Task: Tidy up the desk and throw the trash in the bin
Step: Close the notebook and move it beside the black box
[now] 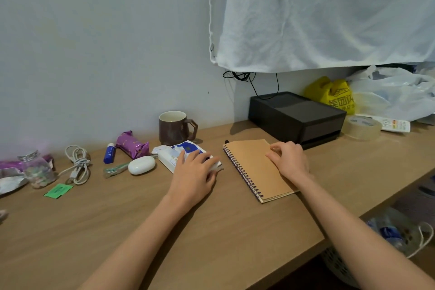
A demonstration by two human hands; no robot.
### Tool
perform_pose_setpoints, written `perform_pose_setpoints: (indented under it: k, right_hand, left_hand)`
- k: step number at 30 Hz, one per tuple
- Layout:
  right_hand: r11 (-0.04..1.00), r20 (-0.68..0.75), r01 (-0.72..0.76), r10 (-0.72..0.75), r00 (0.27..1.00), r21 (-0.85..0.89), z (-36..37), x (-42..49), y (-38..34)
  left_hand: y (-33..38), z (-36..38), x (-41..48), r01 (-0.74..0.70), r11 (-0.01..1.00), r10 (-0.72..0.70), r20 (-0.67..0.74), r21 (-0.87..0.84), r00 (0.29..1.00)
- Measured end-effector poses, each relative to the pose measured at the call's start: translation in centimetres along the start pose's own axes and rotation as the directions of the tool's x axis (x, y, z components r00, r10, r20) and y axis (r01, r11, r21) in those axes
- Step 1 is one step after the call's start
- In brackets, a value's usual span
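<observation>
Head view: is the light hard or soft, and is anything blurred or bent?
In the head view the light is soft; the black box casts a faint shadow on the desk; the left hand is slightly blurred; the wide lens bends the desk's far edge.

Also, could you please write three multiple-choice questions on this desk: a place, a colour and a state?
1. Where is the tape roll? A) right of the black box B) on the notebook C) beside the jar
2. What colour is the paper slip? A) red B) green C) orange
3. How does the mug stand? A) on its side B) upside down C) upright
Answers: A, it lies just past the box's right end; B, it is bright green; C, its mouth faces up.
</observation>
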State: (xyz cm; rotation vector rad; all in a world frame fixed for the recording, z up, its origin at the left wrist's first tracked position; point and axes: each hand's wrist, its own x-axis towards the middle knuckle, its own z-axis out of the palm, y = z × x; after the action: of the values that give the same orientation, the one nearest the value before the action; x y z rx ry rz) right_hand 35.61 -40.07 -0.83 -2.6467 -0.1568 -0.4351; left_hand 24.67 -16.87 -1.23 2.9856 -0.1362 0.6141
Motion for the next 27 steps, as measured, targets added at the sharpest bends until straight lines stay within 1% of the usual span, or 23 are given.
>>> perform_pose_setpoints:
  k: [1, 2, 4, 6, 8, 9, 11, 12, 13, 14, 16, 18, 23, 27]
  right_hand:
    - [0.997, -0.02, 0.032, -0.034, 0.999, -0.072, 0.1, 0.0, -0.1]
    - [0.992, -0.039, 0.07, -0.074, 0.996, -0.106, 0.0, -0.1, -0.3]
    - [0.987, -0.016, 0.151, -0.152, 0.988, -0.044, -0.4, -0.4, -0.9]
    - [0.969, 0.112, 0.242, -0.246, 0.963, 0.047, -1.4, -1.1, -1.7]
    - [0.949, 0.284, 0.308, -0.313, 0.906, 0.062, -2.7, -2.7, -2.5]
    - [0.944, 0.381, 0.327, -0.319, 0.868, 0.046, -3.3, -3.9, -2.8]
    - [0.937, 0.559, 0.347, -0.267, 0.785, -0.04, -4.1, -6.3, -3.1]
    - [0.929, 0.607, 0.358, -0.231, 0.76, -0.095, -4.0, -7.3, -3.0]
    - [0.921, 0.618, 0.366, -0.212, 0.757, -0.132, -3.7, -8.1, -2.7]
    - [0.918, 0.601, 0.37, -0.216, 0.77, -0.143, -3.4, -8.5, -2.5]
    - [0.92, 0.544, 0.374, -0.256, 0.799, -0.116, -2.7, -8.6, -2.1]
    - [0.92, 0.518, 0.382, -0.286, 0.806, -0.086, -2.2, -8.0, -1.8]
    - [0.928, 0.512, 0.366, -0.282, 0.812, -0.069, -0.1, -4.5, -2.1]
    - [0.943, 0.475, 0.328, -0.263, 0.84, -0.058, 1.9, -1.2, -2.5]
  left_hand:
    - [0.1, -0.1, -0.1, 0.001, 1.0, -0.001, -0.001, 0.003, 1.0]
    - [0.2, -0.2, -0.1, 0.007, 1.0, -0.007, -0.001, 0.002, 1.0]
    - [0.4, -0.3, -0.3, 0.02, 1.0, -0.02, -0.006, -0.002, 1.0]
    - [0.4, -0.3, -0.4, 0.028, 1.0, -0.028, -0.013, -0.006, 1.0]
    - [0.4, -0.4, -0.6, 0.037, 0.999, -0.037, -0.013, -0.01, 0.999]
    - [0.4, -0.5, -0.6, 0.042, 0.999, -0.042, -0.01, -0.012, 0.999]
    - [0.4, -0.5, -0.7, 0.047, 0.999, -0.047, -0.01, -0.014, 0.999]
    - [0.4, -0.5, -0.8, 0.049, 0.999, -0.049, -0.01, -0.015, 0.999]
    - [0.4, -0.5, -0.8, 0.052, 0.998, -0.052, -0.007, -0.018, 0.999]
    - [0.3, -0.5, -0.8, 0.054, 0.998, -0.054, -0.005, -0.023, 0.999]
    - [0.2, -0.5, -0.9, 0.056, 0.998, -0.057, -0.006, -0.031, 0.998]
    - [0.1, -0.5, -0.9, 0.057, 0.997, -0.058, -0.01, -0.05, 0.998]
    - [-0.7, -0.2, -0.9, 0.05, 0.994, -0.052, -0.017, -0.1, 0.999]
    - [-1.2, 0.0, -0.8, 0.036, 0.992, -0.04, -0.031, -0.124, 0.999]
